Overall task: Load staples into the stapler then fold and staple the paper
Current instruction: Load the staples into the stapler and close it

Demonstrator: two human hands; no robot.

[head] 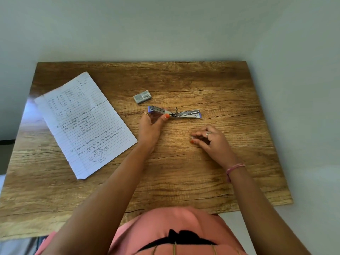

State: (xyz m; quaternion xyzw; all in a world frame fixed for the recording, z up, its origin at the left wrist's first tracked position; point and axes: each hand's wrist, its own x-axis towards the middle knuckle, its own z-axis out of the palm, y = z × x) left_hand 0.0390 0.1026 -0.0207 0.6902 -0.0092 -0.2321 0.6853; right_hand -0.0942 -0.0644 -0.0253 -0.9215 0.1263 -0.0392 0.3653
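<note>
Wooden counter (184, 85) seen from above, set against a pale wall.

Stapler (173, 113) lying mid-counter, swung fully open and flat: blue-tipped top arm to the left, metal magazine channel stretching right to a second blue end. Small upright metal piece standing at the hinge.

Left hand (151, 126) gripping the stapler's left half, thumb with orange nail pressed near the hinge, fingers curled over the far side. Ring on one finger.

Right hand (209, 139) resting on the counter nearer than the stapler's right end, apart from it. Fingers curled inward, thumb and forefinger pinching a small pale item at the tips; likely a staple strip (193, 138), too small to tell for sure. Ring on one finger, pink band on the wrist.

Small grey staple box (142, 97) with barcode lying just beyond the stapler's left end, not touching.

Lined paper (83, 124) with handwriting and a small sketch lying flat, unfolded, at a slant on the left part of the counter, well clear of both hands.

Pink garment at the bottom edge.
</note>
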